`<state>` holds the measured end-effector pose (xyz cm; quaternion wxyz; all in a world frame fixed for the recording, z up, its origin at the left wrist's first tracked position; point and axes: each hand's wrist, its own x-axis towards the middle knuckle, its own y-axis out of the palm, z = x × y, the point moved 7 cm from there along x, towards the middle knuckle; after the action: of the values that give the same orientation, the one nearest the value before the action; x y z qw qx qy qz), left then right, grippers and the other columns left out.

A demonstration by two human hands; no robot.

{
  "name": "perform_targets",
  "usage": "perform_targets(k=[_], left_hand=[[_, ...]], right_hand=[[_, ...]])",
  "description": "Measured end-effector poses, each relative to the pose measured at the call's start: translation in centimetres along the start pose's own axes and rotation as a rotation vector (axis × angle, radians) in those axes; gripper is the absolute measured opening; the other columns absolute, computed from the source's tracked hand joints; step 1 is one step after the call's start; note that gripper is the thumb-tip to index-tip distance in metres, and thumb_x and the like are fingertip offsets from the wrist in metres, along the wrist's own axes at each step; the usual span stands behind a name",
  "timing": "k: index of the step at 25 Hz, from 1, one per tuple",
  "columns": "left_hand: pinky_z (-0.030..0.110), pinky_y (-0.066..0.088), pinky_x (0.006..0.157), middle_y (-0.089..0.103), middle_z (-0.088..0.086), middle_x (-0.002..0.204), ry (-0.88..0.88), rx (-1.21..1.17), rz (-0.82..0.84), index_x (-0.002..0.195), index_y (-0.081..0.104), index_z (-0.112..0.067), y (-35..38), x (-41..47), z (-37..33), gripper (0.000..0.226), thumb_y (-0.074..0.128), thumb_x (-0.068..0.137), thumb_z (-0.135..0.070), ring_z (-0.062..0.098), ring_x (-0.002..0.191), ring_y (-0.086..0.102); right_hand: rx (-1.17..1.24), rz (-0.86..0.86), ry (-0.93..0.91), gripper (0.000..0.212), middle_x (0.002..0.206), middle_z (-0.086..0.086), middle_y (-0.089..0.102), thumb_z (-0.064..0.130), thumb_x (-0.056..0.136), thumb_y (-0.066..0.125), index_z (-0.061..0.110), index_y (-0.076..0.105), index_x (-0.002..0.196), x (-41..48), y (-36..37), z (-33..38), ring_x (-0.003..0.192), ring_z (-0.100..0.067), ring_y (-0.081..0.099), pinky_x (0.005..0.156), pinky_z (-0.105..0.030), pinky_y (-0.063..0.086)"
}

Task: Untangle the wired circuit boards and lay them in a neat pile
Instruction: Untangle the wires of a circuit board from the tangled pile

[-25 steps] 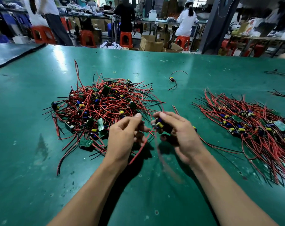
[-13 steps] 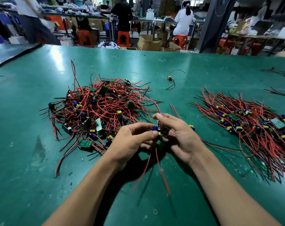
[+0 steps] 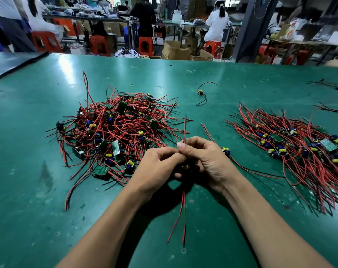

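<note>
A tangled heap of small green circuit boards with red and black wires (image 3: pixel 116 128) lies on the green table to the left of my hands. A flatter, combed-out pile of the same boards (image 3: pixel 299 151) lies to the right. Between them, my left hand (image 3: pixel 156 169) and my right hand (image 3: pixel 208 161) together hold one wired board (image 3: pixel 185 167), mostly hidden by the fingers. Its red wires stick up past my right fingertips and hang down towards me. Another board (image 3: pixel 226 150) with wires lies just right of my right hand.
The green table (image 3: pixel 29 190) stretches wide around me. A single wired board (image 3: pixel 201 92) lies alone further back, with loose wires (image 3: pixel 326 85) at the far right. Beyond the far edge, people sit on red stools among cardboard boxes.
Both hands have drawn close together around the board. Its wires, blurred and swinging before, now run straight up and down through my fingers.
</note>
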<state>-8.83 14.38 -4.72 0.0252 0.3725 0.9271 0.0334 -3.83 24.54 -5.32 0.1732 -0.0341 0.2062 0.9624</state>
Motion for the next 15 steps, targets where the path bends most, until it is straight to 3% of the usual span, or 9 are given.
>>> perform_targets(k=[3,6,9,12,15], left_hand=[[0.02,0.051,0.053,0.069,0.007,0.069,0.014,0.008,-0.014,0.076,0.077,-0.012,-0.1,-0.2,0.0,0.023,0.061,0.09,-0.003,0.015,0.057,0.058],[0.026,0.05,0.059,0.07,0.011,0.072,0.022,0.019,-0.033,0.08,0.078,-0.011,-0.5,-0.3,-0.1,0.021,0.061,0.09,-0.004,0.02,0.064,0.059],[0.024,0.053,0.06,0.073,0.008,0.073,0.016,-0.019,0.022,0.08,0.079,-0.012,0.0,-0.5,-0.2,0.024,0.059,0.092,-0.004,0.016,0.065,0.064],[0.021,0.051,0.058,0.073,0.012,0.073,0.033,0.046,0.014,0.082,0.078,-0.008,-0.2,-0.6,-0.2,0.022,0.059,0.092,-0.004,0.013,0.062,0.063],[0.023,0.047,0.058,0.07,0.024,0.079,0.056,0.138,-0.012,0.082,0.077,-0.005,-0.5,-0.4,-0.1,0.019,0.061,0.091,-0.008,0.017,0.062,0.059]], right_hand=[[0.027,0.034,0.047,0.013,0.075,-0.013,0.065,0.018,0.073,0.082,0.014,0.071,0.079,-0.3,0.1,-0.1,0.059,-0.022,0.064,0.058,-0.047,0.061],[-0.036,0.116,0.071,0.015,0.091,-0.015,0.071,0.017,0.079,0.077,0.011,0.076,0.093,-0.4,0.1,-0.1,0.072,-0.023,0.069,0.073,-0.042,0.062],[-0.055,0.145,0.081,0.02,0.095,-0.017,0.072,0.015,0.081,0.076,0.008,0.076,0.099,-0.3,-0.3,-0.1,0.078,-0.024,0.07,0.076,-0.038,0.061],[-0.167,0.057,0.011,0.021,0.084,-0.011,0.07,0.023,0.073,0.084,0.011,0.077,0.089,0.0,-1.1,0.0,0.069,-0.022,0.061,0.067,-0.033,0.052],[-0.246,-0.075,-0.113,0.015,0.083,-0.005,0.071,0.021,0.078,0.083,0.009,0.076,0.084,0.5,-1.7,0.2,0.065,-0.019,0.058,0.064,-0.03,0.048]])
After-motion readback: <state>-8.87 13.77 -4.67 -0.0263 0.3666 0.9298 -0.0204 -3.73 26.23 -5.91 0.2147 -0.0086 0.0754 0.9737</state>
